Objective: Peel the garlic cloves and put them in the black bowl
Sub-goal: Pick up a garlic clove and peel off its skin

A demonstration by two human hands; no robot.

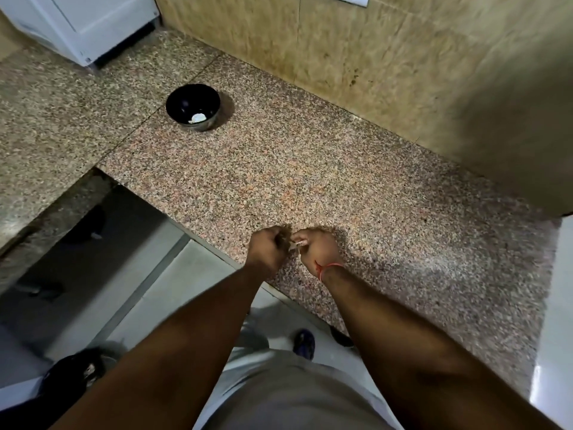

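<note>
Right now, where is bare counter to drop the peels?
Widest bare granite lies between the black bowl and both hands. More is right of the right hand, toward the wall. It is crowded only where left hand meets right over the clove.

both hands (291,246) curled — fingertips together

I could read no text, label, brand, number or sign anywhere in view.
</note>
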